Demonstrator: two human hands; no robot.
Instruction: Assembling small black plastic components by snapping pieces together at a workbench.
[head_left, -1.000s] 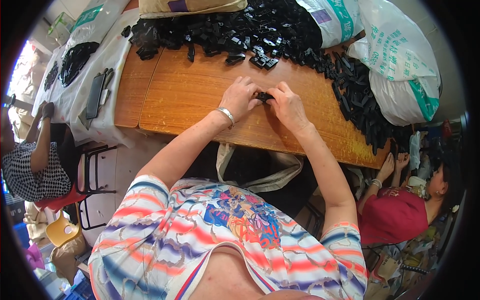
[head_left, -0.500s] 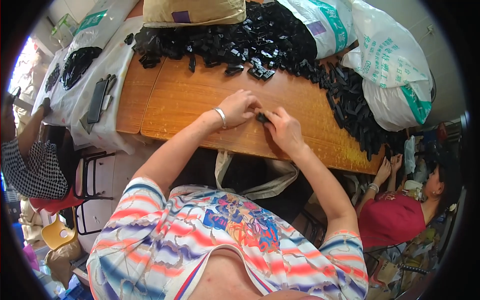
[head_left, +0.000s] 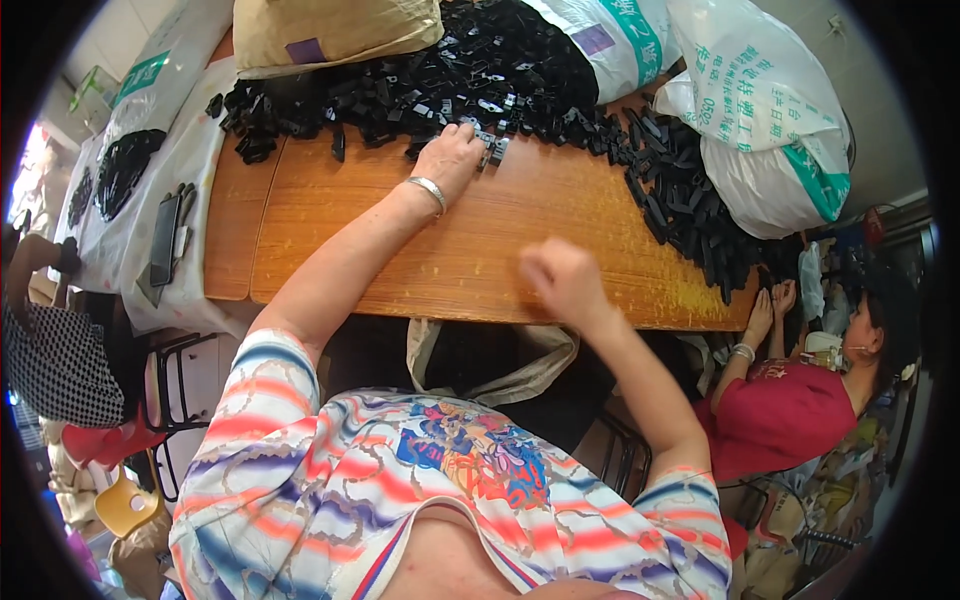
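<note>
A big heap of small, shiny black plastic parts (head_left: 395,105) lies along the far side of the wooden table (head_left: 400,240). My left hand (head_left: 448,165), a silver bangle at its wrist, reaches to the heap's near edge. Its fingers are bent and drawn together, and the fingertips are hidden among the parts. Right beside them lie some glossy parts (head_left: 492,150) that catch the light. My right hand (head_left: 565,280) hangs over the near part of the table, smeared by motion; its fingers look curled, and no part shows in it.
Longer black pieces (head_left: 690,200) are heaped along the right edge. A tan sack (head_left: 335,35) and white sacks (head_left: 765,110) stand behind the heaps. At right, a co-worker in a red top (head_left: 790,420) handles pieces; another person's arm (head_left: 35,255) shows at left.
My left hand has gone from the table's middle out to the heap. My right hand has parted from it and moved slightly nearer; the small black part between them is no longer visible.
</note>
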